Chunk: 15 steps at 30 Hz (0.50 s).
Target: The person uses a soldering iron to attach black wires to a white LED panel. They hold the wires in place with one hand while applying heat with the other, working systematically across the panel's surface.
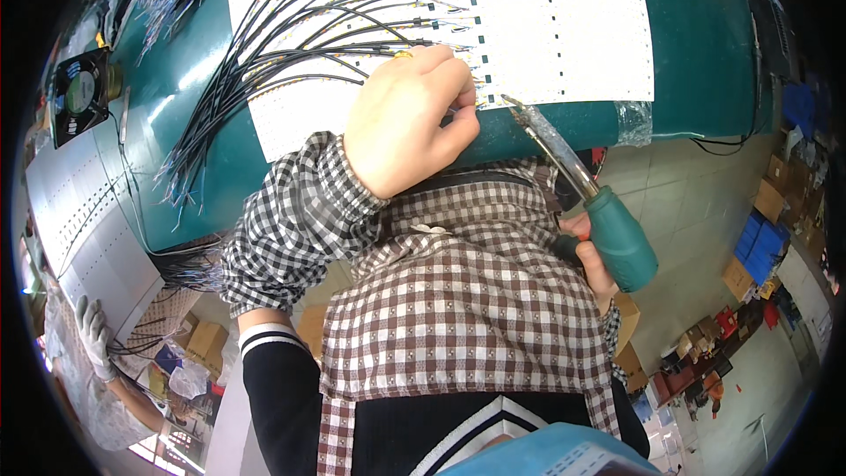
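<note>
My left hand (410, 119) rests over the lower edge of a white perforated board (608, 26), its thumb and forefinger pinched together on a thin wire, mostly hidden by the fingers. Black cables (256, 57) fan in from the left, and their stripped, coloured wire ends lie in a row across the board. In my right hand (597, 273) is a green-handled soldering iron (621, 238), held by its handle. Its tip points up and left, close to the board's lower edge, just right of my left fingertips. I cannot tell whether the tip touches anything.
The board lies on a green-covered table (696, 53). A black fan (81, 97) stands at the left, above a pale metal panel (84, 220). Another person's gloved hand (92, 330) touches that panel. Cardboard boxes and blue bins (760, 247) stand along the right.
</note>
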Tool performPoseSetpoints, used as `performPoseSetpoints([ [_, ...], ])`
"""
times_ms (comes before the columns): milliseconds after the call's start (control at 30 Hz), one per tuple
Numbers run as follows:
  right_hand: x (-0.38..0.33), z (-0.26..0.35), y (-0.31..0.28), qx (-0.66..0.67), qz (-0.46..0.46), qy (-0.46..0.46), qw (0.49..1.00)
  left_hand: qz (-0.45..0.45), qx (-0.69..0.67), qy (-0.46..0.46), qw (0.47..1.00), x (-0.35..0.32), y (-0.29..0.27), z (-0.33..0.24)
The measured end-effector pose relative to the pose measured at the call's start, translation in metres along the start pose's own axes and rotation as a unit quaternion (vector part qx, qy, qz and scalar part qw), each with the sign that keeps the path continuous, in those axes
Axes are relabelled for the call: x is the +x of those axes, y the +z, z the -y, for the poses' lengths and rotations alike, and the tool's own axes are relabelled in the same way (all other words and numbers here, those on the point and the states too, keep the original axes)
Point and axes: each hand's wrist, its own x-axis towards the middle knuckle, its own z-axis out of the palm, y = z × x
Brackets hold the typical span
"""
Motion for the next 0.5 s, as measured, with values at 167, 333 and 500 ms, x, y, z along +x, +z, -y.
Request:
performPoseSetpoints([
  [167, 0.008, 0.011, 0.003, 0.021, 0.013, -0.007, 1.0, 0.021, 0.002, 0.013, 1.0, -0.001, -0.006, -0.001],
  [333, 0.018, 0.022, 0.009, 0.021, -0.03, -0.034, 0.999, -0.001, 0.144, 0.116, 0.983, -0.021, -0.061, -0.008],
  [500, 0.031, 0.019, 0.005, 0.053, -0.031, -0.043, 0.997, 0.069, 0.096, 0.139, 0.983, -0.028, -0.049, 0.019],
])
